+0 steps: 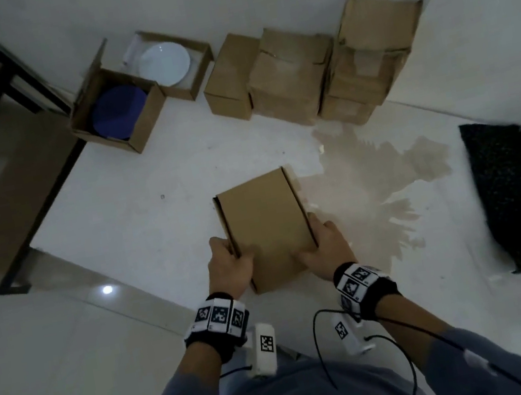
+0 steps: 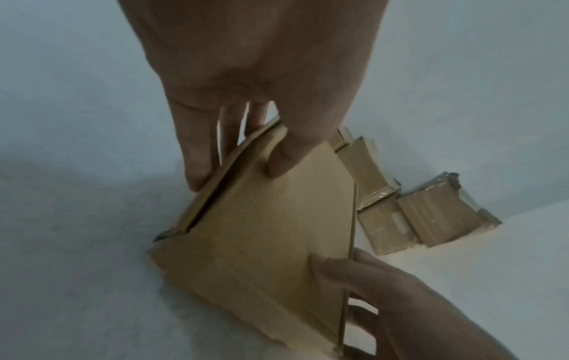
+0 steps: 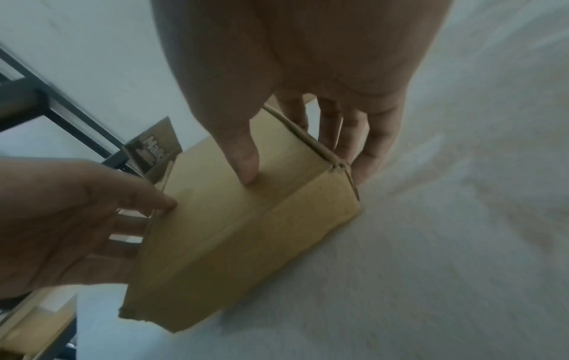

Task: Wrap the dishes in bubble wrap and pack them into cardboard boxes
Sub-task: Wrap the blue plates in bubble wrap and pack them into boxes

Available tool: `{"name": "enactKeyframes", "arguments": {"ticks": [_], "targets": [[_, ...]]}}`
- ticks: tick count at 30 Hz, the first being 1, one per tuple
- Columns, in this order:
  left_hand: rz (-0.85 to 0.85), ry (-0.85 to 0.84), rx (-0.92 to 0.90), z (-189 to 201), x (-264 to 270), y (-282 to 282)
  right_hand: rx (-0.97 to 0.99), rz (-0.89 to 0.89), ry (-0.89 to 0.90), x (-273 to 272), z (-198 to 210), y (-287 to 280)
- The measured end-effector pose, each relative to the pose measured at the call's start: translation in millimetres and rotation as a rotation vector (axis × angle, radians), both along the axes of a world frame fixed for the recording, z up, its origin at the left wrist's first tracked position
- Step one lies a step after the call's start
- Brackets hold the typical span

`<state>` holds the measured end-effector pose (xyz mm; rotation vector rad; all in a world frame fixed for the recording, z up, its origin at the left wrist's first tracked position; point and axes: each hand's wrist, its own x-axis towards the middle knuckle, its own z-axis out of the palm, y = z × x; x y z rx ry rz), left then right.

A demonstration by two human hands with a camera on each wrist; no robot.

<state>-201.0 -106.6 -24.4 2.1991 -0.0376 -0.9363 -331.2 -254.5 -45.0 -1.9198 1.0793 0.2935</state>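
Both hands are clamping a closed cardboard box [image 1: 266, 227] above the floor [image 1: 114, 205], left hand [image 1: 229, 267] and right hand [image 1: 325, 246] gripping opposite sides. The side flaps are looking loose; a slackening hold could be letting it spring open and spill.

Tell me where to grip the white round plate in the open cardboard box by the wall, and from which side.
Come from above. The white round plate lies flat, face up, in the open cardboard box, whose walls block side access. Hook fingers under its near rim, where the gap to the wall looks widest.
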Motion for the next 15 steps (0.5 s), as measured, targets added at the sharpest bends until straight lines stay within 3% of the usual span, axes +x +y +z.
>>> {"name": "enactKeyframes", "arguments": {"ticks": [5, 11, 15], "targets": [[0.217, 0.277, -0.314, 32, 43, -32, -0.195, -0.031, -0.146, 52, 48, -43], [0.220, 0.409, -0.559, 75, 129, -106, -0.440, -0.045, -0.290, 142, 107, -108], [0.164, 0.508, -0.628, 92, 168, -173, -0.668, 0.019, -0.177, 187, 117, -141]]}}
